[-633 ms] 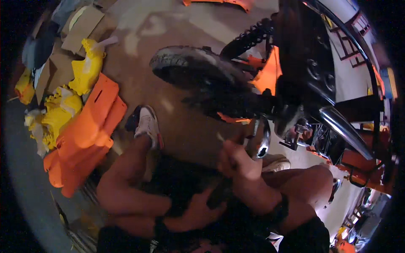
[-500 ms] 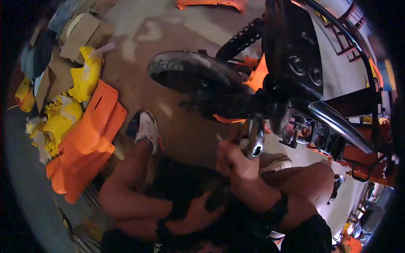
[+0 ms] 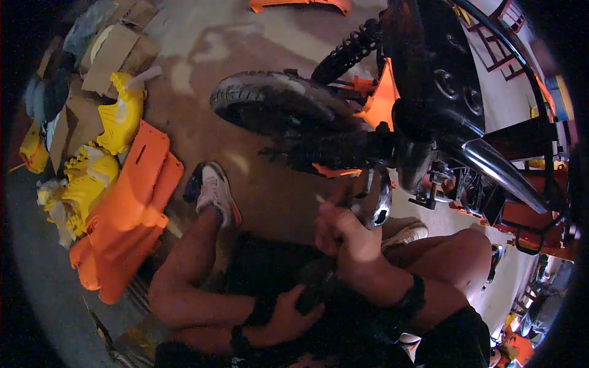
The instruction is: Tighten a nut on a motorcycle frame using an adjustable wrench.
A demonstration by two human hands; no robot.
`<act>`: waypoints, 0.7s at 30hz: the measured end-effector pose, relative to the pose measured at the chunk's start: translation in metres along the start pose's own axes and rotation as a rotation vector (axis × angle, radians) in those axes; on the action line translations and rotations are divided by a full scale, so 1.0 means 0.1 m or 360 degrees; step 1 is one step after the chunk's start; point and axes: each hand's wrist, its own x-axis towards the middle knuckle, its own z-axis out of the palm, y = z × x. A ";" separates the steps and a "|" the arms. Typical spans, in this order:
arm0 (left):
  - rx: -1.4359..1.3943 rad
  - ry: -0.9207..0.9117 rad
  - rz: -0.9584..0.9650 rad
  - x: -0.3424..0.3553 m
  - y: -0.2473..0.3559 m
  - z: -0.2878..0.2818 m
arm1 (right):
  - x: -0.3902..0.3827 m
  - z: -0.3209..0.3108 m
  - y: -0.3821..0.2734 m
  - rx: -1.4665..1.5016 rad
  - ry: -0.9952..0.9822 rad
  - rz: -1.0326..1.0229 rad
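Observation:
My left hand lies low over my lap, its fingers curled round a dark, rounded object that blends into my dark clothing. Raised in front of it, my right hand is closed in a pinch. A small, thin, pale piece sticks up past its thumb and forefinger; its kind is too small to tell. Just beyond that hand is the open end of a shiny metal tube on a partly stripped motorcycle. The bike's wheel with a knobbly tyre extends to the left.
Orange plastic fairing panels lie on the floor at left, beside yellow plastic parts and cardboard. Another orange panel lies at the far edge. A coil spring shock and black frame tubes stand close ahead. Chairs stand far right.
The view has shifted slightly. My right hand keeps its pinch near the tube end, and my left hand still grips the dark object, now a little clearer.

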 end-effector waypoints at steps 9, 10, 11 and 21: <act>-0.0148 -0.0059 -0.0067 0.03 -0.12 0.08 | 0.00 -0.03 0.01 -0.0097 -0.0137 -0.0022; -0.0104 -0.0050 -0.0046 0.04 -0.11 0.08 | 0.02 -0.06 0.05 -0.0058 -0.0111 -0.0043; -0.0060 -0.0041 -0.0025 0.04 -0.10 0.09 | 0.04 -0.08 0.08 -0.0017 -0.0086 -0.0063; -0.0043 -0.0096 -0.0060 0.13 -0.06 0.11 | 0.09 -0.16 0.11 -0.0203 -0.0202 -0.0182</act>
